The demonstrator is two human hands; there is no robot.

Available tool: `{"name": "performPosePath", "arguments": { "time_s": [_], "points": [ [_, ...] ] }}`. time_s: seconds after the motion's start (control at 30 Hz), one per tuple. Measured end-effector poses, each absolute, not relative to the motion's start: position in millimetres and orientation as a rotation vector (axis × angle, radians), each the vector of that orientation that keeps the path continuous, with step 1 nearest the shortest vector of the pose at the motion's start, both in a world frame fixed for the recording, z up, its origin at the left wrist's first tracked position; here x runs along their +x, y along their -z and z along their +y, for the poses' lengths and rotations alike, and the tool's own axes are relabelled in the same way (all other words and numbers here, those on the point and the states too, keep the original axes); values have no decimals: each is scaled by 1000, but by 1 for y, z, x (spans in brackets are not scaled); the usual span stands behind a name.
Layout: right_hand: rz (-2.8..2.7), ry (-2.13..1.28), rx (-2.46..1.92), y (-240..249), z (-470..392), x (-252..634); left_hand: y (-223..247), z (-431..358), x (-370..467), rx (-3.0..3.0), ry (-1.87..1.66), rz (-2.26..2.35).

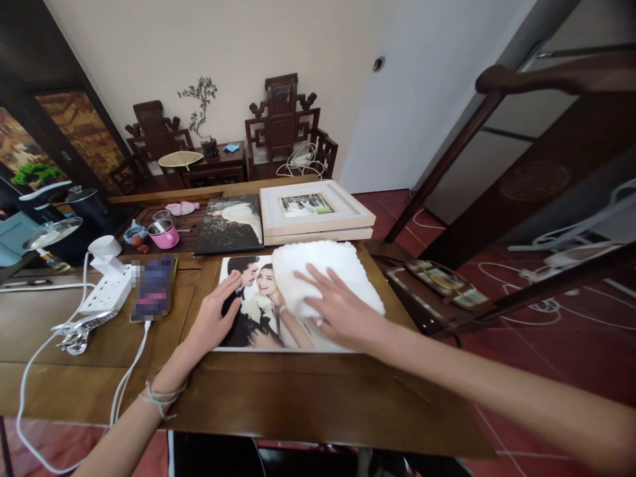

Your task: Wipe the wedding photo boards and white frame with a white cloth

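A large photo panel [263,311] showing a couple lies flat on the wooden table [258,397]. My left hand [220,310] rests on the panel's left edge, its fingers stretched out and holding nothing. Over the panel's right part lies a fluffy white cloth [348,268]. My right hand [338,305] is laid on this cloth with fingers spread, pressing from above rather than gripping. The cloth hides much of the right side of the print.
Behind the panel are a dark photo panel [231,222] and stacked pale frames [318,209]. To the left are a charging phone [153,291], a power strip [106,291], a pink cup [163,235] and a kettle [89,209]. A wooden chair [462,285] stands at the right.
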State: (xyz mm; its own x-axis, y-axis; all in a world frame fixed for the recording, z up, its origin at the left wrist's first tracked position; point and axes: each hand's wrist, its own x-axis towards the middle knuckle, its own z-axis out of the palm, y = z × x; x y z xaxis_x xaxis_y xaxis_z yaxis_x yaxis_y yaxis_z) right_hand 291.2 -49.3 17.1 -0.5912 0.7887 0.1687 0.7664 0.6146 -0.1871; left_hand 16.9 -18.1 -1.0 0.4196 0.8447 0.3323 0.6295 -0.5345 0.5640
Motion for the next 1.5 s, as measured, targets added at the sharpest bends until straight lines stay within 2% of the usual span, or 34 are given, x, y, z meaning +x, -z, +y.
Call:
{"name": "performPosePath", "arguments": {
  "time_s": [0.17,0.27,0.4,0.63,0.93,1.03,1.3,1.5],
  "points": [
    [-2663,-207,-1025,-10,-132,270,2,-18,18,2322,-840,1283],
    [-2728,-279,-931,-14,-143,265,2,-19,19,2318,-835,1288],
    [-2762,-338,-1105,-29,-101,266,4,-18,17,2336,-794,1306],
    [-2630,-166,-1413,-37,-24,255,6,-17,15,2337,-732,1308],
    [-2794,-623,-1128,-39,-127,240,13,-14,13,2306,-808,1249],
    [-2835,-715,-1081,-46,-138,241,14,-14,12,2319,-806,1246],
    [-2679,-421,-1406,-49,-47,236,12,-16,13,2302,-782,1253],
    [-2694,-311,-1398,-50,0,228,10,-17,13,2308,-782,1262]
  ]
}}
